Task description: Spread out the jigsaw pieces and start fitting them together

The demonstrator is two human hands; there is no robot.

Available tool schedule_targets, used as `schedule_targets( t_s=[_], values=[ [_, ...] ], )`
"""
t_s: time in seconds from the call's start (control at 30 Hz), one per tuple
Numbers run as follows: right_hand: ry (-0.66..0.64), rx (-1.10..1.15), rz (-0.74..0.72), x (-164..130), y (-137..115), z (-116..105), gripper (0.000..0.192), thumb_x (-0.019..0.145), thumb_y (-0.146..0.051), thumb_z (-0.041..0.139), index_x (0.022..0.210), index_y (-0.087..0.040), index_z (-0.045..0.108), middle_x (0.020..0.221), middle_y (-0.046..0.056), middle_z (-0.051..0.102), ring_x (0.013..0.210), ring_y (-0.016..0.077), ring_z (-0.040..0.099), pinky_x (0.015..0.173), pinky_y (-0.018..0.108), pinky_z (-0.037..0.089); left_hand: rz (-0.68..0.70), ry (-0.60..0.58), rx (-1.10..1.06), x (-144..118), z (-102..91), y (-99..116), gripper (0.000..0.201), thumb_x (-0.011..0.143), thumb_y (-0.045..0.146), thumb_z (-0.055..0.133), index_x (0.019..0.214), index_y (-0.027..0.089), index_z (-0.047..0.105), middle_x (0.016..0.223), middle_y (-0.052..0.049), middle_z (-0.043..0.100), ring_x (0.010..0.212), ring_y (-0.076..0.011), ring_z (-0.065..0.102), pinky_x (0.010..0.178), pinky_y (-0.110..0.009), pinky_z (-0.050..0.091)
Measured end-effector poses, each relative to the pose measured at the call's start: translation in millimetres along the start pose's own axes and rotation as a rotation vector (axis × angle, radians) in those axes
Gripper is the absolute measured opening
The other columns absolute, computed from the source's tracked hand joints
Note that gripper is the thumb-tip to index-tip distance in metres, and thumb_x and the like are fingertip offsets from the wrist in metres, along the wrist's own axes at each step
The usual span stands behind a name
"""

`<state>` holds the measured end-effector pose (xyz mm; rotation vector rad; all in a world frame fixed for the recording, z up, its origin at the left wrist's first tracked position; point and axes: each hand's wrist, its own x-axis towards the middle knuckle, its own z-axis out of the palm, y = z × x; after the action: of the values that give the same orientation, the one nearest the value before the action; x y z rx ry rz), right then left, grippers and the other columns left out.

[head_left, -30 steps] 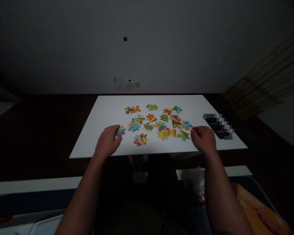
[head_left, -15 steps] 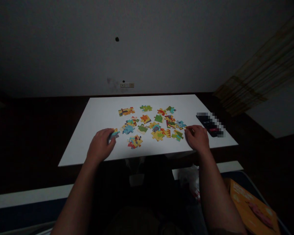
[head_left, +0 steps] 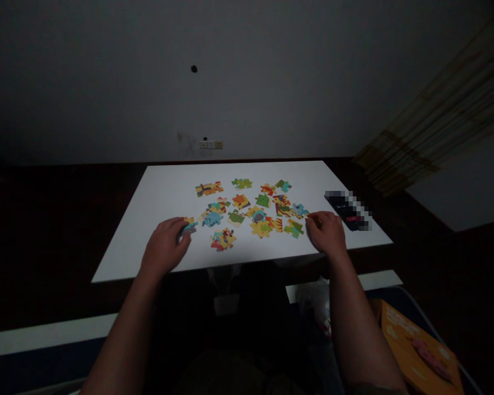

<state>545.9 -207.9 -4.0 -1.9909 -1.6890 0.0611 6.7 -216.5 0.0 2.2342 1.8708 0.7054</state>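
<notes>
Dim room; white bench (head_left: 156, 197) lit. Loose puzzle pieces (head_left: 247, 211) are scattered mid-bench. One piece (head_left: 188, 225) is pinched at the left hand (head_left: 164, 249); right hand (head_left: 326, 232) is curled, its contents not discernible. The held piece is best kept flat and colour-matched before pressing.

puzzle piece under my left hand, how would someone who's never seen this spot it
On the white table, find the spread of coloured puzzle pieces. The piece lies at its near left edge, under the left hand fingertips. It alone is touched by that hand, showing teal and yellow.
</notes>
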Motion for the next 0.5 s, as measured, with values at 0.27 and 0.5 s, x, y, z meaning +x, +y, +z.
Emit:
schedule_targets(
  t_s=[0.27,0.5],
  values=[
    [-0.058,-0.032,0.028,-2,-13,-11,0.037,0.113,-0.040,0.060,0.125,-0.027,0.093,0.142,0.025,0.085,0.142,0.0509,0.073,0.127,0.068,0.058,-0.013,-0.005,-0.012,-1,-0.5,1,0.049,0.110,0.045,0.059,0.144,0.023,0.086,0.161,-0.019,0.085,0.154,-0.0435,0.075,0.138,-0.068,0.059],
    [-0.048,0.011,0.022,-1,-14,-12,0.035,0.108,-0.043,0.061,0.121,-0.035,0.093,0.133,0.022,0.087,0.141,0.0513,0.072,0.125,0.074,0.058,-0.025,-0.028,-0.010,-2,-2.4,5,0.049,0.111,0.041,0.060,0.146,0.018,0.086,0.164,-0.021,0.083,0.156,-0.0435,0.073,0.140,-0.067,0.058]
  ],
)
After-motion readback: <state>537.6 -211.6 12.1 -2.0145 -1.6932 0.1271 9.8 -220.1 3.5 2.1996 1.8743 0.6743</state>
